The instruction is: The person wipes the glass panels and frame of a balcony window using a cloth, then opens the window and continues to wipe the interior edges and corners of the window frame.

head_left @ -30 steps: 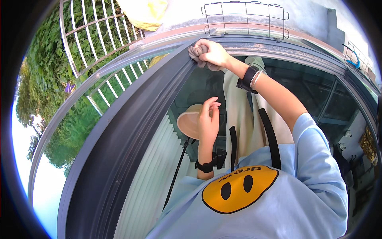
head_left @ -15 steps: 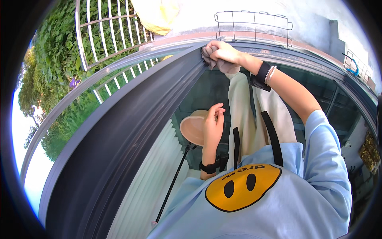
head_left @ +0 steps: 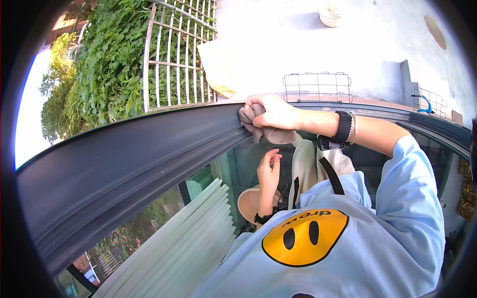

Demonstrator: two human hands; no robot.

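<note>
A crumpled grey-beige cloth (head_left: 254,121) is bunched in my right hand (head_left: 271,111). My fingers close around it and press it to the end of the dark window frame (head_left: 149,131), near the corner where the sill track begins. Part of the cloth hangs below my palm. A black band and a pale beaded bracelet circle that wrist. Lower down, my left hand (head_left: 269,171) is raised in front of my body, its fingers loosely bent and apart, touching nothing. Behind it is a tan round basin (head_left: 247,204), partly covered by my left forearm.
Pale pleated curtain folds (head_left: 184,238) hang at lower left. Beyond the frame stand white metal bars (head_left: 171,64) with green leaves behind. A yellowish sheet (head_left: 218,69) lies beside them. Thin wire racks (head_left: 318,87) stand along the outer ledge, and a whitish pot (head_left: 329,17) sits farther out.
The view has tilted, so the frame runs flatter and more of the outside shows. My right hand still grips the cloth at the frame's end; my left hand stays raised and free.
</note>
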